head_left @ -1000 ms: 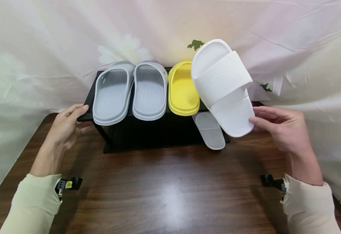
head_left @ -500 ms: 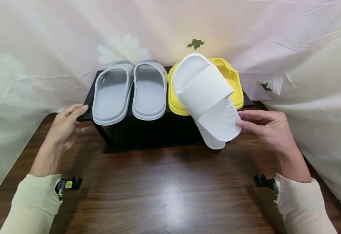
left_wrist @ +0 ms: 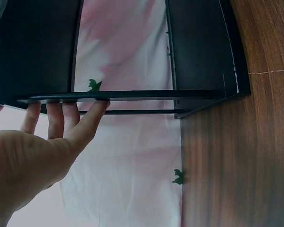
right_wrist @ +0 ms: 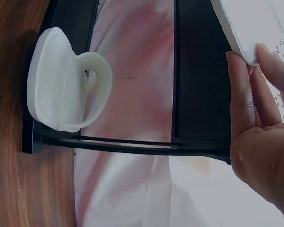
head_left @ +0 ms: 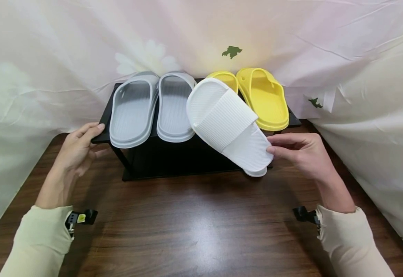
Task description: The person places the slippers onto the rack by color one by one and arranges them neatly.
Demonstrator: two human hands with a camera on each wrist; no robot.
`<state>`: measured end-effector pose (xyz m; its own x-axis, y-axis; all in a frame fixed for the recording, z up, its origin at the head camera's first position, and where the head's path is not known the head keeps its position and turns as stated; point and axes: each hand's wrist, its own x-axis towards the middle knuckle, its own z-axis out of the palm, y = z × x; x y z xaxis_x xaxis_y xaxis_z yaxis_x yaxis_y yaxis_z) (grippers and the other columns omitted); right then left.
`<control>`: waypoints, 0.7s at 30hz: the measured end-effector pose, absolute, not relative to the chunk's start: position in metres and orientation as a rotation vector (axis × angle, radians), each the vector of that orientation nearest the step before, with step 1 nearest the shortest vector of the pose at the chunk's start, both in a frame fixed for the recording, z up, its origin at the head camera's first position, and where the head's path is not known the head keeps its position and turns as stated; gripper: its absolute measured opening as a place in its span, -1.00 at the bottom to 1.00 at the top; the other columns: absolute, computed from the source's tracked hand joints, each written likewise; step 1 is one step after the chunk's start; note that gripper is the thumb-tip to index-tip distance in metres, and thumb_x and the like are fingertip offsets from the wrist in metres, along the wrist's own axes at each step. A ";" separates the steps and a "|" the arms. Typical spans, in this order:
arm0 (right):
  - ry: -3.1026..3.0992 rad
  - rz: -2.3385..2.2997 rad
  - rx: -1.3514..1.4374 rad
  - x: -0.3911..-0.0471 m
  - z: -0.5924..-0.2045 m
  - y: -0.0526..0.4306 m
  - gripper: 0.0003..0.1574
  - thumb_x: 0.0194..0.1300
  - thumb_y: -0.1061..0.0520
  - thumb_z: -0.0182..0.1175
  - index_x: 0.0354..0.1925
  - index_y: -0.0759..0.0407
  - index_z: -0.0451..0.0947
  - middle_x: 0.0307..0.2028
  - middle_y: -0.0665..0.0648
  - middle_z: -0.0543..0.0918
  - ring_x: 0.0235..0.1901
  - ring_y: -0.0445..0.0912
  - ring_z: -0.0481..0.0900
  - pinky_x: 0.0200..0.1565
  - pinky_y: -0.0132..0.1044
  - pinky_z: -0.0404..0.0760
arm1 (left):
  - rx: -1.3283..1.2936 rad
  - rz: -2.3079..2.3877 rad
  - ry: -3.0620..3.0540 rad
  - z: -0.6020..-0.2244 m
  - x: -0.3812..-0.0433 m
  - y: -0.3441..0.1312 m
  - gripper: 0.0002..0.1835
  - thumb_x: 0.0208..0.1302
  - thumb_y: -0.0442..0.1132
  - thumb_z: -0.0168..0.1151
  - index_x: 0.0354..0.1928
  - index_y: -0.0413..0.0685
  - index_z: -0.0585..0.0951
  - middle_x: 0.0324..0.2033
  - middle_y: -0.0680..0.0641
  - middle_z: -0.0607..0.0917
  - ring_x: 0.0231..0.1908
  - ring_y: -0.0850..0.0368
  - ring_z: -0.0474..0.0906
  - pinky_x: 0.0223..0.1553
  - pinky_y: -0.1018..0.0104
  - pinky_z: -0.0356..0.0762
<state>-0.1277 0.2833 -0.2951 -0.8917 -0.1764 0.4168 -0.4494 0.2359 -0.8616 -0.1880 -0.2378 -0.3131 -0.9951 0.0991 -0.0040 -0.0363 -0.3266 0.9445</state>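
Note:
My right hand [head_left: 302, 154] pinches the heel end of a white slide sandal [head_left: 222, 119], thumb on top and fingers beneath. The sandal is raised and tilted in front of the black shoe rack [head_left: 174, 161], overlapping a yellow clog [head_left: 225, 77] and the edge of a grey clog [head_left: 174, 102]. On the rack's lower shelf, at its right end, sits another white slide [right_wrist: 57, 85], mostly hidden in the head view. With thumb above and fingers at the rim, my left hand [head_left: 75, 150] grips the left end of the top shelf.
A further grey clog [head_left: 132, 111] stands at the top shelf's left, and a second yellow clog [head_left: 267, 102] at its right. The rack rests on a dark wooden surface [head_left: 187, 223], against a flowered cloth [head_left: 194, 34] that also hangs at both sides.
My right hand has carried the white slide leftward and slightly down, from the rack's right end to before its middle. The right yellow clog has come into sight. My left hand stays put.

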 end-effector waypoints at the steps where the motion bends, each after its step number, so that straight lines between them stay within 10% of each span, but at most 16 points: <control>1: -2.287 1.695 0.591 -0.128 -0.296 0.283 -0.70 0.10 0.55 0.41 -0.14 0.50 0.71 -0.30 0.10 0.80 -0.44 -0.17 0.73 -0.42 -0.40 0.68 | 0.083 2.493 1.771 -0.313 -0.188 -0.238 -0.87 0.46 -0.26 0.27 -0.07 -0.10 0.72 -0.18 -0.02 0.70 -0.27 0.20 0.72 -0.19 0.16 0.72; 21: -2.445 1.684 0.682 -0.138 -0.317 0.266 -0.71 0.15 0.50 0.41 -0.12 0.39 0.75 -0.32 0.15 0.80 -0.41 -0.19 0.71 -0.45 -0.39 0.64 | 0.062 2.475 1.807 -0.313 -0.187 -0.237 -0.87 0.45 -0.24 0.29 -0.08 -0.09 0.72 -0.14 -0.02 0.68 -0.26 0.21 0.71 -0.19 0.18 0.72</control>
